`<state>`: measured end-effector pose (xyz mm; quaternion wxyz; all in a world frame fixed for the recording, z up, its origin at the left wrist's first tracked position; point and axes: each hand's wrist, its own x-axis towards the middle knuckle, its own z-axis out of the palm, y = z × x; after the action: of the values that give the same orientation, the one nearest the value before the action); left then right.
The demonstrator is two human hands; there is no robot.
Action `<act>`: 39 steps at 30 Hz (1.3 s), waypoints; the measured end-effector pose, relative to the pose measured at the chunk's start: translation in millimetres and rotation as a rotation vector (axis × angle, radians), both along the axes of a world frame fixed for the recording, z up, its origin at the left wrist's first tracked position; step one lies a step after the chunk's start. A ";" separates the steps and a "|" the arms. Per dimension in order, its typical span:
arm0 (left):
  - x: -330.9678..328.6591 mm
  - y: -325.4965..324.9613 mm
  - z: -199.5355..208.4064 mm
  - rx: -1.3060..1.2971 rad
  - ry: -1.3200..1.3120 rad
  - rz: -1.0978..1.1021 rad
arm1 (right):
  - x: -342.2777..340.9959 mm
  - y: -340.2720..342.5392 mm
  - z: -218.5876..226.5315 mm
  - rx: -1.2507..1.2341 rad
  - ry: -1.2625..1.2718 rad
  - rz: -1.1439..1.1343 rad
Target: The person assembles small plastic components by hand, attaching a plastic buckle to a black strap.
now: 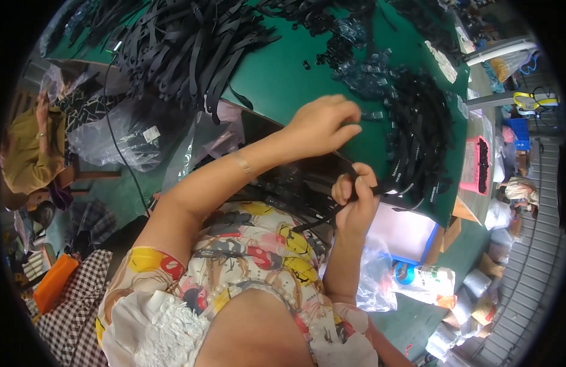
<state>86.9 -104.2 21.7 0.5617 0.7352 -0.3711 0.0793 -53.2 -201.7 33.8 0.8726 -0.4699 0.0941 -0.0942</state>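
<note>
My right hand is closed around a black webbing strap, which trails down across my lap. Above it, over the table's front edge, my left hand is loosely curled, thumb apart from the fingers. Nothing shows in it, though its palm side is partly hidden. Just beyond my left fingers lies a small clear-and-dark piece on the green table. To the right, a dense heap of black straps with white print reaches the table edge beside my right hand.
A large pile of black straps covers the back left of the table. Small black buckles and clear-looking pieces lie farther back. A pink bin stands at the right. At the far left sits another person.
</note>
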 end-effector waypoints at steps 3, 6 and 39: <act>7.5 -41.6 1.9 0.148 -0.299 0.169 | 2.4 -4.5 -0.4 -0.058 0.038 -0.058; 16.6 -57.3 -7.7 0.379 -0.423 0.212 | 2.4 -6.7 0.1 -0.093 0.056 -0.104; -78.5 87.6 -2.6 -0.645 1.344 -0.690 | 2.6 39.4 5.2 -0.089 0.059 0.185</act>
<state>8.4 -16.6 19.1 0.8406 0.2728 -0.1199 -0.4524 -50.7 -162.3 39.0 0.8528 -0.5173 0.0718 -0.0032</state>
